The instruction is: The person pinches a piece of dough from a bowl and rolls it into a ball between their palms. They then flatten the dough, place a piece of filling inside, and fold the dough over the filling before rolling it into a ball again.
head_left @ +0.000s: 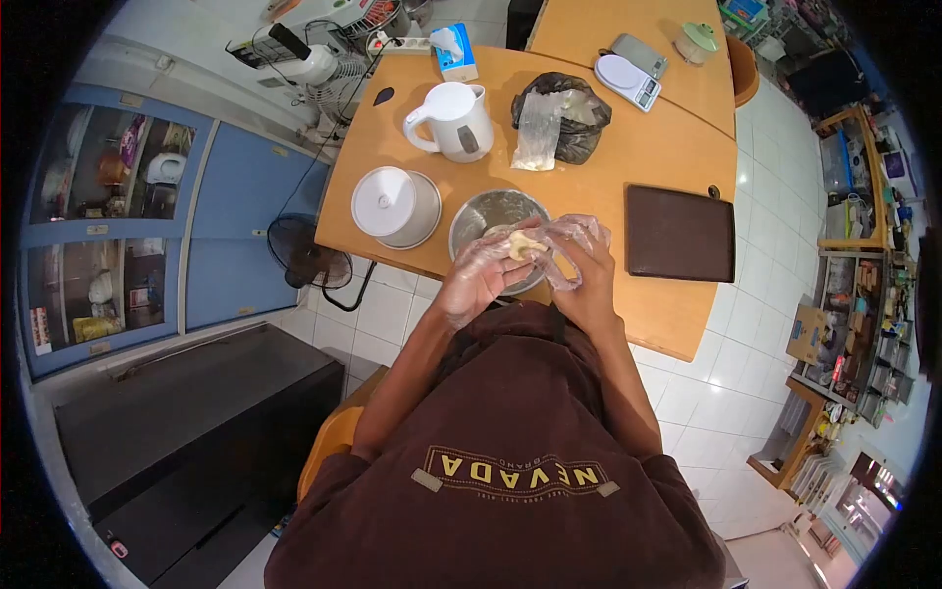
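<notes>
Both my hands wear clear plastic gloves and meet over the near side of a metal bowl (pixel 483 208). A small pale piece of dough (pixel 523 244) rests on the fingers of my left hand (pixel 479 282), which is turned palm up and curled under it. From the right, my right hand (pixel 589 263) reaches in with bent fingers, its fingertips at the dough's right edge. Loose glove plastic hangs below those fingers. More pale material shows in the bowl, partly hidden by my hands.
Left of the bowl stands a white lidded container (pixel 394 206), with a white electric kettle (pixel 456 123) behind. A black plastic bag (pixel 581 128), a clear bag (pixel 537 137) and a kitchen scale (pixel 628 80) lie farther back. A dark brown tray (pixel 680 234) sits at right.
</notes>
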A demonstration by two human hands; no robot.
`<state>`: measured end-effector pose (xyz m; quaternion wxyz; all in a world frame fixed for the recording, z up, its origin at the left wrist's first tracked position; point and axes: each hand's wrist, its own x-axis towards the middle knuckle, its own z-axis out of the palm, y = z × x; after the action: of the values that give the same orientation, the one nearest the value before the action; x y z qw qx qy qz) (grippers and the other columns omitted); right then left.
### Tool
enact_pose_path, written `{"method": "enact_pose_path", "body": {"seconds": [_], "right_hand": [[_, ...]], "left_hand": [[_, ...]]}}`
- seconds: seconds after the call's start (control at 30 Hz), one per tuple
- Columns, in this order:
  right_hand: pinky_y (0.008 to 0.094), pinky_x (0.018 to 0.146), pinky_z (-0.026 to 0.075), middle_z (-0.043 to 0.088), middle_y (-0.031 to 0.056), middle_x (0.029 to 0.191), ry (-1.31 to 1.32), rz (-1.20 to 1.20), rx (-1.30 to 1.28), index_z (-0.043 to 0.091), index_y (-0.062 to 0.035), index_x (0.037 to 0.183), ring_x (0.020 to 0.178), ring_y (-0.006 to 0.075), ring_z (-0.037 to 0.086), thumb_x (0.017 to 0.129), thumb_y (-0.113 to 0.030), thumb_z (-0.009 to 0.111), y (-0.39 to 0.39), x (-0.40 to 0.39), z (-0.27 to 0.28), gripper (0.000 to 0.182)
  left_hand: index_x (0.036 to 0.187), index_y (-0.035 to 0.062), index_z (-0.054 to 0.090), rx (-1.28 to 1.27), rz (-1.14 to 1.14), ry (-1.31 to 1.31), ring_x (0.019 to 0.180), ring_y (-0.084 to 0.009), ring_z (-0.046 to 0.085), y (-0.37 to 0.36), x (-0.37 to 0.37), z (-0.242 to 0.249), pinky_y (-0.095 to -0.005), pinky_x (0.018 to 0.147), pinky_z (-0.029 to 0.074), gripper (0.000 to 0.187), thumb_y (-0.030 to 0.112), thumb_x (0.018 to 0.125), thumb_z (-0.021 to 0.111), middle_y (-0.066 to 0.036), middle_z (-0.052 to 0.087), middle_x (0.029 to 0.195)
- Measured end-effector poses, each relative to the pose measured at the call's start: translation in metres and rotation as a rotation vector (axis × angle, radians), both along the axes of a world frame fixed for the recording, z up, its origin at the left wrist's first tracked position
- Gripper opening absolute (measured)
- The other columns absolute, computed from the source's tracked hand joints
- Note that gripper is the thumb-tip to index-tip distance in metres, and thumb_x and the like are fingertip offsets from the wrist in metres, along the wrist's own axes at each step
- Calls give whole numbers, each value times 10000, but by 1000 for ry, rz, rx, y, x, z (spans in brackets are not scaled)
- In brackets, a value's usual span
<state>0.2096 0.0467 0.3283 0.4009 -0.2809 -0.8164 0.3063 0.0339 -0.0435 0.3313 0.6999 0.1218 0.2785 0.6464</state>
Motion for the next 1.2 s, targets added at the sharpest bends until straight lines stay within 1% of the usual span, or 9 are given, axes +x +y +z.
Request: {"method": "enact_pose_path", "body": {"seconds": [0.1,0.2,0.4,0.6,0.8,0.9,1.0,1.1,1.2], "right_hand": [[459,912,499,722,135,1071,94,-38,-67,750,-25,1043,1053,365,650,739,-20,791,-4,0,3,306],[445,882,511,726,127,1049,126,12,-21,756,-35,1027,1009,353,663,733,-5,784,-7,-6,11,297],[471,974,465,717,126,1114,24,38,21,764,-59,1098,1098,360,627,764,-44,793,-10,-14,8,336],[481,1064,431,650,146,1326,-43,133,-141,730,-70,1231,1220,369,568,792,-89,803,-8,-24,30,445],[518,1083,423,680,157,1268,-107,99,-153,716,-43,1237,1190,392,602,758,-47,793,-3,-36,5,485],[517,1069,437,697,163,1210,-94,56,-74,723,-27,1187,1128,410,627,726,-1,774,2,-47,2,464],[517,1027,472,703,172,1164,-43,11,-78,725,-15,1135,1101,425,631,700,34,757,0,-62,10,439],[423,824,542,726,150,1045,-2,-43,-3,749,0,1031,952,338,673,736,-7,801,0,-74,15,300],[420,838,551,728,159,1067,6,-49,-45,748,7,1047,960,347,678,741,-19,814,-1,-77,14,314]], "left_hand": [[1452,-74,492,93,-69,-116,1388,-266,525,-8,-8,-4,-420,1147,482,451,101,1044,573,-184,408,1603],[1423,-91,520,-1,-47,18,1334,-257,574,-12,-7,-6,-418,1140,494,456,89,1016,621,-186,495,1530],[1295,-101,605,-109,-30,122,1123,-236,701,-7,-17,-14,-369,1014,592,362,56,975,671,-160,690,1241],[1261,-95,621,-133,26,257,1049,-229,722,0,-32,-6,-370,919,625,324,31,967,673,-162,714,1174],[1211,-82,630,-228,-31,351,1079,-249,716,10,-45,5,-399,928,620,288,71,974,687,-183,701,1202],[1212,-60,636,-107,16,175,1097,-255,710,5,-53,-5,-406,958,606,280,107,990,676,-169,700,1213],[1228,-36,641,-116,-106,168,1097,-255,712,13,-66,-12,-408,981,595,268,119,1010,646,-163,709,1188],[1236,-39,639,-68,-134,2,1096,-260,715,16,-71,-13,-415,985,594,269,120,1019,629,-162,716,1169],[1234,-50,639,-114,-153,-107,1047,-254,733,20,-79,-27,-390,935,618,264,97,1015,628,-162,725,1140]]}}
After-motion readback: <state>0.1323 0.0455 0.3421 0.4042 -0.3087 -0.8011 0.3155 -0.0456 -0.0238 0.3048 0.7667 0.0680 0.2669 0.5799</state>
